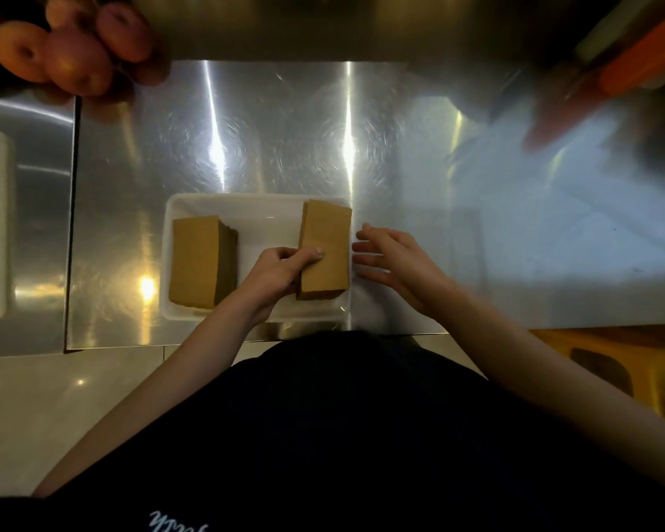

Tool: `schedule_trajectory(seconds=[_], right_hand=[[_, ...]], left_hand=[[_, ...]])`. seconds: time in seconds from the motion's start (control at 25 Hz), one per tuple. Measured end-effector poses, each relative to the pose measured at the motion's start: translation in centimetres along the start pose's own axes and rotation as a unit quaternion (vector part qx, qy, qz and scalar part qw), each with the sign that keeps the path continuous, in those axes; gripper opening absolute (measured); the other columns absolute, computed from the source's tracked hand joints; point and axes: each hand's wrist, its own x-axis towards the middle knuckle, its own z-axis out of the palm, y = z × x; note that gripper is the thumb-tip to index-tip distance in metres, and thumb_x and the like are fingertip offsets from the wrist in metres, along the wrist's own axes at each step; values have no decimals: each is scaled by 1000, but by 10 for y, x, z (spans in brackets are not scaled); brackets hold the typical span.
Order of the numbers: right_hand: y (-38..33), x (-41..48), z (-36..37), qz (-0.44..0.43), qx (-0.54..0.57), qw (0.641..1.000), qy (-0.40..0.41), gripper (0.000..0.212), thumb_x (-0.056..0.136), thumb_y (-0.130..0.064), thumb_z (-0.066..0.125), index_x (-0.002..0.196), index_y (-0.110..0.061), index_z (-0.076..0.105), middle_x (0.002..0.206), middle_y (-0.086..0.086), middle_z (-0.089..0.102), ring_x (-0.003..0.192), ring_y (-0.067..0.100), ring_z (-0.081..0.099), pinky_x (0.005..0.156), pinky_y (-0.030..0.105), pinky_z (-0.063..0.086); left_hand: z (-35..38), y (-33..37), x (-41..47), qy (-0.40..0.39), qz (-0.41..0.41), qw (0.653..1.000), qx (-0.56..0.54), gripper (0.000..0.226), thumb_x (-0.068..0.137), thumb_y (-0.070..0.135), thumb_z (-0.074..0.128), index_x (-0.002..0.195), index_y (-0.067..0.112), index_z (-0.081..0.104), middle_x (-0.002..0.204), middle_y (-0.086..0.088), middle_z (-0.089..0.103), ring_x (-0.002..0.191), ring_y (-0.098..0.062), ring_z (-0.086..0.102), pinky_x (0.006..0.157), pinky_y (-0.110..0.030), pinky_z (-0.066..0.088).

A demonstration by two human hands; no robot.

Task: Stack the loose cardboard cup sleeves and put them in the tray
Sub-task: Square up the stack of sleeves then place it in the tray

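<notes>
Upper left of frame: apples (73, 48), uninvolved. Centre: white tray (262, 209) on the steel counter (277, 128). We see one sleeve stack (194, 259) lying in its left half. Our left hand (281, 268) pinches the second stack (325, 249), thumb on top, seemingly to keep it squared at the tray's right edge. Right hand (394, 264) hovers open and empty just beside, likely ready to square it.

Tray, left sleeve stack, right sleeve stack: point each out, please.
tray (263, 209): head view, bare far floor.
left sleeve stack (194, 259): head view, top face.
right sleeve stack (329, 240): head view, top face.
</notes>
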Motion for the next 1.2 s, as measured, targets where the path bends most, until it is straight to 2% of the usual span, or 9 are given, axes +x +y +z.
schedule_trajectory(seconds=[0.12, 0.24, 0.48, 0.6, 0.72, 0.8, 0.88, 1.0, 1.2], right_hand=[[1, -2, 2, -1, 14, 999, -35, 28, 98, -42, 47, 105, -20, 61, 109, 2, 67, 101, 14, 65, 87, 29, 55], [0, -2, 3, 0, 18, 999, -37, 35, 98, -43, 44, 113, -16, 59, 111, 3, 66, 105, 16, 64, 90, 31, 54], [-3, -1, 5, -8, 1, 999, -35, 35, 97, -45, 47, 115, -17, 59, 109, 1, 67, 101, 13, 66, 88, 30, 55], [-3, 0, 6, -10, -1, 999, -34, 42, 97, -45, 47, 122, -13, 59, 111, 2, 67, 102, 15, 66, 91, 33, 55], [-3, -1, 6, -8, 0, 999, -33, 40, 97, -45, 47, 122, -15, 59, 110, 1, 68, 101, 14, 67, 90, 32, 55], [-4, 0, 6, -10, -2, 999, -38, 41, 97, -44, 47, 122, -14, 59, 111, 3, 68, 102, 15, 66, 92, 33, 54], [-4, 0, 6, -12, -5, 999, -39, 42, 98, -43, 46, 123, -13, 60, 112, 4, 68, 103, 16, 67, 92, 34, 54], [-6, 1, 4, -12, -14, 999, -39, 42, 98, -43, 45, 122, -12, 59, 111, 4, 68, 102, 15, 67, 92, 33, 54], [-5, 3, 4, -7, -19, 999, -38, 44, 99, -42, 45, 126, -10, 57, 114, 5, 66, 103, 16, 66, 89, 31, 55]], left_hand=[[0, -2, 3, -6, -3, 1000, 8, 67, 80, 45, 75, 128, 4, 54, 120, -14, 66, 106, -26, 66, 79, -33, 55], [0, -3, 3, -8, 0, 1000, 13, 60, 87, 39, 70, 131, 3, 52, 121, -15, 65, 107, -26, 65, 81, -33, 54], [0, 3, -2, -55, 17, 997, 53, 60, 87, 45, 66, 132, 8, 51, 126, -9, 63, 115, -24, 61, 102, -40, 49], [2, 6, -5, -54, 27, 994, 89, 36, 96, 39, 57, 123, 14, 53, 123, -5, 63, 113, -21, 61, 100, -36, 48], [2, 11, -9, -60, 35, 990, 123, 29, 99, 38, 52, 119, 18, 53, 119, -2, 64, 107, -15, 62, 92, -30, 48], [4, 14, -12, -68, 43, 988, 131, 29, 101, 37, 49, 125, 21, 50, 119, 2, 61, 106, -11, 60, 92, -29, 46], [6, 15, -15, -68, 53, 987, 136, 29, 102, 37, 46, 128, 24, 47, 123, 1, 59, 109, -15, 59, 96, -32, 45], [10, 17, -18, -59, 74, 985, 146, 31, 103, 34, 45, 132, 22, 45, 125, 1, 57, 112, -18, 57, 93, -30, 45], [23, 18, -16, 13, 83, 987, 140, 43, 103, 29, 44, 144, 17, 39, 126, -1, 54, 103, -15, 56, 86, -31, 45]])
